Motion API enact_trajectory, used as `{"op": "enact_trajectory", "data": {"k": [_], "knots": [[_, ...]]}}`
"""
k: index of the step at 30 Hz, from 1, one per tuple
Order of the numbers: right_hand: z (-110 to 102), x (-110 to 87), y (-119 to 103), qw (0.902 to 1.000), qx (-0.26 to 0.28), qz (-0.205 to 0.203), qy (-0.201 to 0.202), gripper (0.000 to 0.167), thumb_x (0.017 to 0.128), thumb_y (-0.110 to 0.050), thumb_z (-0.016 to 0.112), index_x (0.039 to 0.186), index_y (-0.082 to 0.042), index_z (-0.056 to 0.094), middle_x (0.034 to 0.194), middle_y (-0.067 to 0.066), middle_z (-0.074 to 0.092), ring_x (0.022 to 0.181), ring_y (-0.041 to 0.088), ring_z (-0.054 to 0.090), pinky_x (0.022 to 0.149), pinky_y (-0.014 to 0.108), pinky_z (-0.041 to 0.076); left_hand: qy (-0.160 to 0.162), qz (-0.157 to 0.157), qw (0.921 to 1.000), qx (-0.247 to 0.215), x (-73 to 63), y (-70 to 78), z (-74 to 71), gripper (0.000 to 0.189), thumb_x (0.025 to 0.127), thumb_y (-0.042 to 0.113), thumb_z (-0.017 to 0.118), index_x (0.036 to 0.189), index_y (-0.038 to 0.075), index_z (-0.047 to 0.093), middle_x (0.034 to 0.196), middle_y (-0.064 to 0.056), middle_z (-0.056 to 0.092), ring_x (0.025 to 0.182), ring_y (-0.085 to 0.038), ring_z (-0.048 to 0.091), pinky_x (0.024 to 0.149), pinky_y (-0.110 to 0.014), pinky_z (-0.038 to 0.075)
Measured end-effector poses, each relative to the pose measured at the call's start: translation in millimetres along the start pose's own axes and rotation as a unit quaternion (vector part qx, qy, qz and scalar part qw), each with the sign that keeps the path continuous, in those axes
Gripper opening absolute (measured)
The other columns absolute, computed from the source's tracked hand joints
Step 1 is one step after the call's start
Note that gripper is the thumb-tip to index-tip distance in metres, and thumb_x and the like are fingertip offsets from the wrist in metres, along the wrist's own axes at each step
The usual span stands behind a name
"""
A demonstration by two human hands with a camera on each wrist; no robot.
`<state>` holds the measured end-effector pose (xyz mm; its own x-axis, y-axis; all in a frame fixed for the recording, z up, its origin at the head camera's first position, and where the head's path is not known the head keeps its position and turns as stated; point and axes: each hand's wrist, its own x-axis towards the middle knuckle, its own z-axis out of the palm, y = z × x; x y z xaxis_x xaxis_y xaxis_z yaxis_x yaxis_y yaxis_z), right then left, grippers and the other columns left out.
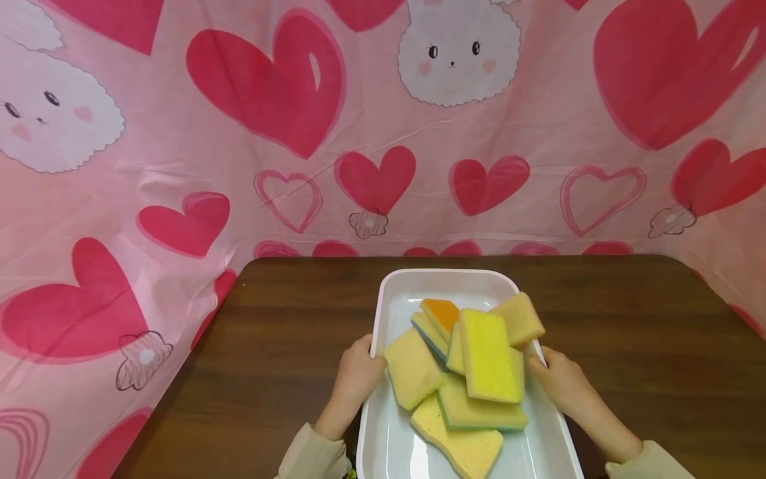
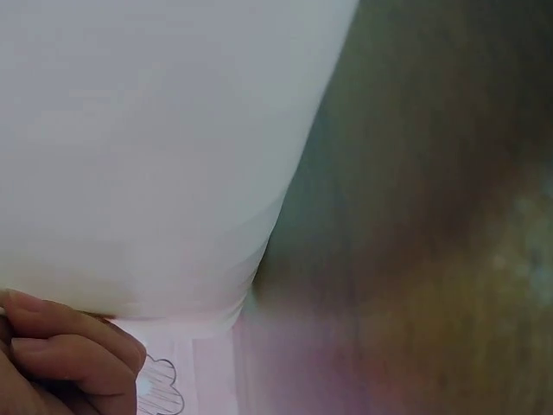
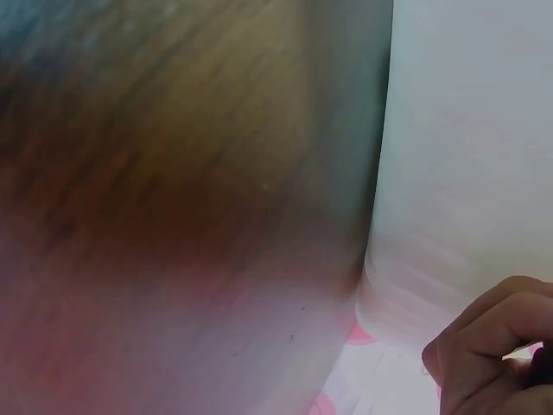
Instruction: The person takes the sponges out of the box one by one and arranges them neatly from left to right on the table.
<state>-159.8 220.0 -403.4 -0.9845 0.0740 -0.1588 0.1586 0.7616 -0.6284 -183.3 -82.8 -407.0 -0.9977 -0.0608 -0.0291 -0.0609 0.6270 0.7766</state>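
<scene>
A white rectangular tray (image 1: 395, 452) fills the lower middle of the head view. My left hand (image 1: 358, 372) grips its left rim, thumb over the edge. On the opposite side my right hand (image 1: 559, 379) holds the right rim in the same way. Several sponges lie heaped inside: a bright yellow sponge (image 1: 492, 356) on top, an orange-faced one (image 1: 441, 313) behind it, a pale one (image 1: 519, 319) leaning over the right rim, and an irregular yellow piece (image 1: 457, 439) at the front. Both wrist views show curled fingers (image 2: 78, 346) against the tray's outer wall (image 3: 467, 173).
A dark brown wooden table (image 1: 287, 319) extends behind the tray and to both sides. Pink cloth (image 1: 371, 126) printed with hearts and rabbit faces hangs at the table's back and sides.
</scene>
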Motion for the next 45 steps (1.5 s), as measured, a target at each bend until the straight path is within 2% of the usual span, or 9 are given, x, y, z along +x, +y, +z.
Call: {"op": "enact_trajectory", "data": {"k": [7, 12, 17, 21, 23, 26, 31, 36, 45], "knots": [[-3, -2.1, -3, 1.0, -0.001, -0.001, 0.001, 0.03, 0.096, -0.027, 0.039, 0.088, -0.001, 0.051, 0.066, 0.005, 0.042, 0.063, 0.019, 0.047, 0.054, 0.03, 0.039, 0.006, -0.005, 1.0, 0.005, -0.7, 1.9, -2.7, 0.024, 0.073, 0.003, 0.051, 0.093, 0.002, 0.062, 0.087, -0.018, 0.065, 0.07, -0.025, 0.056, 0.056, -0.033, 0.046], [-8, -5.3, -2, 0.9999, -0.01, 0.002, 0.008, 0.043, 0.097, -0.036, 0.04, 0.114, 0.004, 0.042, 0.085, 0.013, 0.058, 0.072, 0.021, 0.054, 0.059, 0.03, 0.039, 0.007, -0.004, 0.9999, 0.01, -0.8, 1.0, -1.0, 0.024, 0.072, 0.002, 0.051, 0.093, 0.002, 0.062, 0.086, -0.017, 0.065, 0.07, -0.025, 0.055, 0.057, -0.033, 0.045], [-14, -15.7, -6, 0.9951, -0.018, -0.044, 0.087, 0.06, 0.096, -0.035, 0.047, 0.134, 0.009, 0.032, 0.103, 0.022, 0.052, 0.083, 0.028, 0.054, 0.062, 0.031, 0.038, 0.006, -0.001, 0.9999, 0.011, -0.2, 0.7, 2.1, 0.026, 0.071, 0.002, 0.05, 0.094, 0.001, 0.063, 0.087, -0.018, 0.066, 0.071, -0.025, 0.055, 0.058, -0.034, 0.046], [-13, -27.6, -13, 0.9853, -0.024, -0.097, 0.139, 0.053, 0.093, -0.03, 0.056, 0.129, 0.006, 0.042, 0.105, 0.023, 0.05, 0.088, 0.029, 0.052, 0.064, 0.029, 0.039, 0.009, -0.003, 0.9999, 0.013, 0.1, 0.6, 2.6, 0.025, 0.071, 0.002, 0.05, 0.093, 0.001, 0.063, 0.087, -0.018, 0.065, 0.071, -0.025, 0.055, 0.058, -0.034, 0.046], [-9, -33.1, -18, 0.9849, -0.026, -0.111, 0.13, 0.048, 0.09, -0.028, 0.061, 0.123, 0.004, 0.048, 0.102, 0.017, 0.053, 0.085, 0.021, 0.051, 0.063, 0.026, 0.04, 0.01, -0.005, 0.9999, 0.013, -0.1, 0.6, 2.1, 0.025, 0.071, 0.003, 0.051, 0.093, 0.001, 0.062, 0.087, -0.018, 0.065, 0.071, -0.025, 0.055, 0.058, -0.034, 0.045], [-2, -40.0, -22, 0.9893, -0.033, -0.114, 0.085, 0.047, 0.087, -0.027, 0.066, 0.12, 0.003, 0.053, 0.098, 0.009, 0.055, 0.08, 0.011, 0.049, 0.062, 0.021, 0.04, 0.009, -0.007, 0.9999, 0.01, -0.7, 0.8, 1.9, 0.025, 0.071, 0.003, 0.051, 0.093, 0.002, 0.062, 0.086, -0.017, 0.065, 0.071, -0.025, 0.055, 0.057, -0.033, 0.046], [7, -44.1, -29, 0.9926, -0.066, -0.1, 0.019, 0.06, 0.084, -0.033, 0.069, 0.127, 0.006, 0.05, 0.1, 0.005, 0.059, 0.082, 0.011, 0.053, 0.064, 0.024, 0.042, 0.01, -0.004, 0.9999, 0.004, -1.4, 2.2, 1.4, 0.026, 0.071, 0.002, 0.051, 0.095, 0.001, 0.063, 0.087, -0.018, 0.065, 0.071, -0.025, 0.056, 0.058, -0.034, 0.046], [12, -44.7, -31, 0.9917, -0.082, -0.097, 0.016, 0.05, 0.082, -0.034, 0.07, 0.118, -0.001, 0.057, 0.093, 0.002, 0.06, 0.083, 0.014, 0.053, 0.066, 0.029, 0.042, 0.008, -0.009, 0.9999, 0.0, -1.7, 2.3, 2.5, 0.025, 0.072, 0.002, 0.051, 0.095, 0.001, 0.062, 0.087, -0.018, 0.065, 0.071, -0.025, 0.056, 0.058, -0.034, 0.046], [18, -47.6, -32, 0.9939, -0.056, -0.091, 0.03, 0.049, 0.078, -0.027, 0.074, 0.115, -0.002, 0.053, 0.099, 0.005, 0.061, 0.085, 0.015, 0.057, 0.068, 0.029, 0.045, 0.007, -0.01, 0.9999, 0.0, -1.1, 0.3, 2.0, 0.021, 0.074, 0.004, 0.051, 0.092, 0.002, 0.061, 0.085, -0.016, 0.064, 0.07, -0.024, 0.054, 0.056, -0.032, 0.044]]}}
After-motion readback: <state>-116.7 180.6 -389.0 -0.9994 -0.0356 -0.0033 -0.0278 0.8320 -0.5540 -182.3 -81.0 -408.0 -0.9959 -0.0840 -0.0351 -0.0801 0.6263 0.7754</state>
